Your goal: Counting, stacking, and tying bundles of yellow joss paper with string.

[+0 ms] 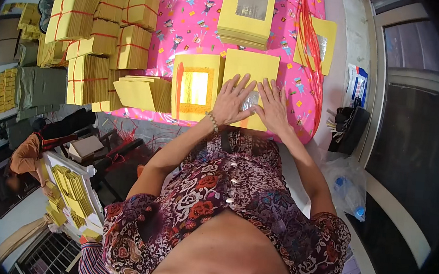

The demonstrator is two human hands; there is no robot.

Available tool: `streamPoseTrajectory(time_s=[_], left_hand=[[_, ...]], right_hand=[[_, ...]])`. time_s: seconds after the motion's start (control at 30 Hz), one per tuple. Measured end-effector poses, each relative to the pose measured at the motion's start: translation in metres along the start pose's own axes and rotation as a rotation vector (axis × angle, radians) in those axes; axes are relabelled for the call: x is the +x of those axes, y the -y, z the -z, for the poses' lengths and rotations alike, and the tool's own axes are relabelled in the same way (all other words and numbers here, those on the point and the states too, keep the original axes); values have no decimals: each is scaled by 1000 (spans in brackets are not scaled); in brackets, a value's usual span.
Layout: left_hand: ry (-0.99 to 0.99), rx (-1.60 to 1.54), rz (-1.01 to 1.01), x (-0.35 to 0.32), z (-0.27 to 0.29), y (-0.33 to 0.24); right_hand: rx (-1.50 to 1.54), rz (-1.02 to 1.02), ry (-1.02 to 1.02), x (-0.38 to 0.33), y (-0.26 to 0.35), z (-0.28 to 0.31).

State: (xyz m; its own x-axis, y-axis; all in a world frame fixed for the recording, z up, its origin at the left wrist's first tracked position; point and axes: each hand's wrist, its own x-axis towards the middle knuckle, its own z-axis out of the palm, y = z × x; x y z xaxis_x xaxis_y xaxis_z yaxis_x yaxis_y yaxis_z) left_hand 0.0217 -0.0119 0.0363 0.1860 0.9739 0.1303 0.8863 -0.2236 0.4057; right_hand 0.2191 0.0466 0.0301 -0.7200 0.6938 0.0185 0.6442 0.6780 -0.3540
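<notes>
Glare on foil, black fisheye rim

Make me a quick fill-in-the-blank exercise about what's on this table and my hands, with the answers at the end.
1. Your left hand and right hand rest on paper whose main colour is ____.
2. You wear the bracelet on your ____ side.
3. The tablecloth has a background coloured ____.
4. The string around the bundles is ____.

Answers: yellow; left; pink; red.
</notes>
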Motion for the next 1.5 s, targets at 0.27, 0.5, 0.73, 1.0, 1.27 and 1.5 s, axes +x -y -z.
streamPoseTrajectory(time_s=[0.27,0.5,0.73,1.0,1.27,1.5], left_hand=[[111,-16,-89,-15,15,31],[104,-47,-97,-19,7,39],[-142,-440,43,-13,13,42],[-183,-405,545,18,25,39],[-325,-1103,867,41,5,52],[-356,-1363,695,49,11,5]], right_hand=[[10,40,-29,-2,-3,-6],[29,19,-3,2,-1,-5],[-42,33,-128,17,-4,4],[-73,189,-346,41,-30,0],[32,53,-421,42,-19,7],[1325,-747,-671,21,-24,-17]])
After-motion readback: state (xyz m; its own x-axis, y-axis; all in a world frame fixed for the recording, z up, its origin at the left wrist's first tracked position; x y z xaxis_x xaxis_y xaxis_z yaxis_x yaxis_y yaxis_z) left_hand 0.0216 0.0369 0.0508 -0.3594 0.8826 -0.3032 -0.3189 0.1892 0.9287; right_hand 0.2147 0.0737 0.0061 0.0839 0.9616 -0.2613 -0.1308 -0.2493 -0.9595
